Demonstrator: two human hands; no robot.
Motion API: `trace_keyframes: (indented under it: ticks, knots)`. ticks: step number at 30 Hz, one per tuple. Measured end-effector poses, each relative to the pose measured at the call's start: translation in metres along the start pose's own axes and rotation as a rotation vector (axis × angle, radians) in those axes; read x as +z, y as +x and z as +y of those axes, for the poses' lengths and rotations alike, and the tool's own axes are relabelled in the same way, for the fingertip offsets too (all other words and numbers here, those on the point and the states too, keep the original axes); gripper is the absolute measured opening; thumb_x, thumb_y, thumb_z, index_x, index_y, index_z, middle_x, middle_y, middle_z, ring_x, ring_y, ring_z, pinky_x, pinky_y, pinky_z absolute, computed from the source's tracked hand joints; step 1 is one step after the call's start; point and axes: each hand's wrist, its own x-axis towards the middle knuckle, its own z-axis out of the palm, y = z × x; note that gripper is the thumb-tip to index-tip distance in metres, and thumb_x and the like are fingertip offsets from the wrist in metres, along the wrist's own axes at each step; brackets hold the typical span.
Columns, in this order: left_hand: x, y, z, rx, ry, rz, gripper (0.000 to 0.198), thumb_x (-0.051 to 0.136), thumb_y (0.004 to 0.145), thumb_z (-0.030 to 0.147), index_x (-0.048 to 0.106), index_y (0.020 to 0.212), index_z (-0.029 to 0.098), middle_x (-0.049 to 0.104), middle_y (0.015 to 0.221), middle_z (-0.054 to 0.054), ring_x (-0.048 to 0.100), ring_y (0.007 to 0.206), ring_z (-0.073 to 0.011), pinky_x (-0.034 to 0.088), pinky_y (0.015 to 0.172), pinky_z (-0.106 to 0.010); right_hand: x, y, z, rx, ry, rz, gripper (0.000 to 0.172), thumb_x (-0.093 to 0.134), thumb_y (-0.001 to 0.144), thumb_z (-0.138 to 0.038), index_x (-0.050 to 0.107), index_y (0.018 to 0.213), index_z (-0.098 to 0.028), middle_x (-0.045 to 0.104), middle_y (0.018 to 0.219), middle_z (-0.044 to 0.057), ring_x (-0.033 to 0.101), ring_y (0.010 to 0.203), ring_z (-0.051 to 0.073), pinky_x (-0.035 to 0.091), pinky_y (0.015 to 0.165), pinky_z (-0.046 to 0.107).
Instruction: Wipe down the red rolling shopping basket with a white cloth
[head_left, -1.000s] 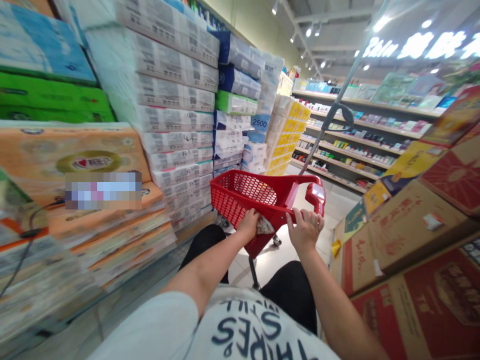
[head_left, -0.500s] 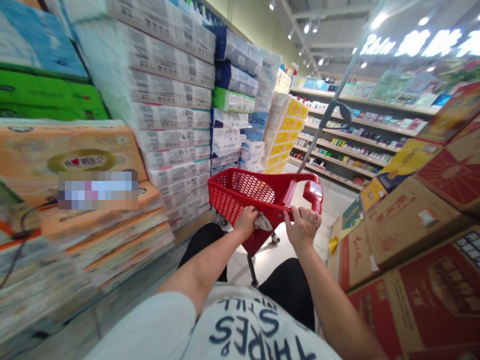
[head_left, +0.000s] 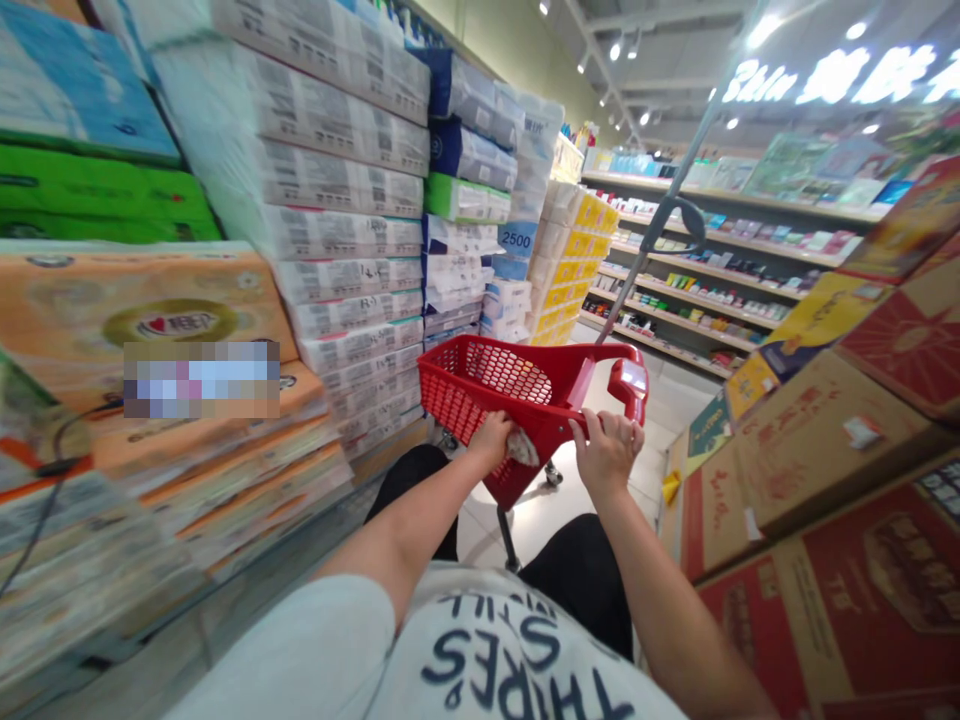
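In front of my knees stands a small red plastic shopping cart (head_left: pixel 450 388) with a perforated basket and a grey pole rising behind it. My left hand (head_left: pixel 493 440) is closed on a crumpled whitish cloth (head_left: pixel 523 447), pressed against the basket's near side. My right hand (head_left: pixel 606 447) is wrapped over the red frame below the cart's curved handle (head_left: pixel 631 375). Through the holes no goods show inside the basket. Below it, a leg and a caster (head_left: pixel 553 475) reach the tiled floor.
Tall stacks of white tissue packs (head_left: pixel 345 180) and orange tissue packs (head_left: pixel 180 330) line the left. Cardboard boxes (head_left: pixel 825 450) crowd the right. Behind the cart are shelves (head_left: pixel 712 255) of small goods. Pale floor tiles (head_left: pixel 660 390) lie between.
My left hand and the cloth have slid slightly left and down along the basket's side. My right hand keeps its hold on the frame, and the cart stays nearly in place.
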Motion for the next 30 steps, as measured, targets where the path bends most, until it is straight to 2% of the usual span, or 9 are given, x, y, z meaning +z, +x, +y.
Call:
trace_keyframes:
  ticks: [2, 6, 9, 14, 18, 21, 26, 30]
  knots:
    - [0.000, 0.001, 0.000, 0.029, 0.017, 0.014, 0.032, 0.049, 0.080, 0.006, 0.069, 0.104, 0.015, 0.057, 0.120, -0.011, 0.048, 0.118, -0.0241, 0.043, 0.103, -0.038, 0.000, 0.000, -0.001, 0.004, 0.000, 0.004, 0.028, 0.049, 0.096, -0.041, 0.066, 0.106, -0.021, 0.063, 0.098, 0.006, 0.046, 0.102, 0.025, 0.022, 0.102, 0.042]
    - [0.003, 0.001, -0.003, 0.070, 0.038, 0.017, 0.029, 0.053, 0.077, 0.006, 0.071, 0.099, 0.014, 0.060, 0.114, -0.012, 0.053, 0.109, -0.0246, 0.046, 0.097, -0.038, 0.000, 0.001, -0.001, 0.001, 0.001, 0.015, 0.028, 0.050, 0.096, -0.041, 0.066, 0.107, -0.021, 0.063, 0.098, 0.006, 0.046, 0.102, 0.024, 0.023, 0.102, 0.042]
    - [0.004, 0.000, -0.004, 0.090, 0.041, 0.080, 0.033, 0.048, 0.081, 0.006, 0.069, 0.104, 0.014, 0.059, 0.115, -0.013, 0.050, 0.113, -0.0249, 0.044, 0.101, -0.039, 0.001, 0.001, -0.001, 0.001, -0.003, 0.028, 0.027, 0.051, 0.095, -0.042, 0.066, 0.106, -0.022, 0.063, 0.097, 0.006, 0.046, 0.101, 0.024, 0.023, 0.102, 0.041]
    - [0.003, 0.003, -0.007, 0.112, 0.018, 0.114, 0.027, 0.052, 0.077, 0.005, 0.071, 0.093, 0.015, 0.063, 0.106, -0.011, 0.057, 0.101, -0.0240, 0.050, 0.093, -0.040, 0.002, 0.000, 0.000, -0.003, -0.001, 0.030, 0.027, 0.052, 0.095, -0.042, 0.066, 0.106, -0.022, 0.063, 0.097, 0.006, 0.046, 0.102, 0.024, 0.023, 0.103, 0.042]
    - [0.002, 0.007, -0.010, 0.106, 0.006, 0.200, 0.028, 0.052, 0.079, 0.005, 0.070, 0.098, 0.016, 0.061, 0.113, -0.013, 0.053, 0.109, -0.0252, 0.047, 0.098, -0.043, 0.002, 0.000, 0.000, -0.008, 0.002, 0.035, 0.027, 0.052, 0.095, -0.042, 0.066, 0.106, -0.021, 0.063, 0.098, 0.006, 0.046, 0.102, 0.024, 0.023, 0.103, 0.042]
    - [0.003, 0.006, -0.010, 0.133, -0.007, 0.169, 0.025, 0.055, 0.074, 0.003, 0.071, 0.091, 0.014, 0.063, 0.102, -0.010, 0.057, 0.099, -0.0216, 0.051, 0.092, -0.037, 0.003, 0.000, 0.000, -0.009, 0.004, 0.045, 0.027, 0.053, 0.095, -0.041, 0.066, 0.106, -0.021, 0.063, 0.097, 0.006, 0.046, 0.102, 0.024, 0.023, 0.103, 0.042]
    - [0.010, 0.008, -0.004, 0.210, -0.044, 0.202, 0.040, 0.054, 0.073, 0.002, 0.068, 0.108, 0.015, 0.059, 0.113, -0.008, 0.054, 0.109, -0.0191, 0.047, 0.100, -0.035, 0.001, 0.001, -0.001, -0.019, 0.004, 0.052, 0.026, 0.053, 0.095, -0.041, 0.067, 0.104, -0.021, 0.063, 0.095, 0.006, 0.047, 0.099, 0.024, 0.024, 0.100, 0.041]
    - [0.013, 0.010, 0.000, 0.240, -0.076, 0.140, 0.036, 0.057, 0.069, 0.002, 0.070, 0.099, 0.015, 0.061, 0.101, -0.006, 0.058, 0.094, -0.0169, 0.051, 0.091, -0.032, -0.002, 0.004, -0.002, -0.008, 0.000, 0.031, 0.026, 0.054, 0.094, -0.041, 0.067, 0.105, -0.021, 0.064, 0.095, 0.006, 0.047, 0.098, 0.024, 0.024, 0.100, 0.040]
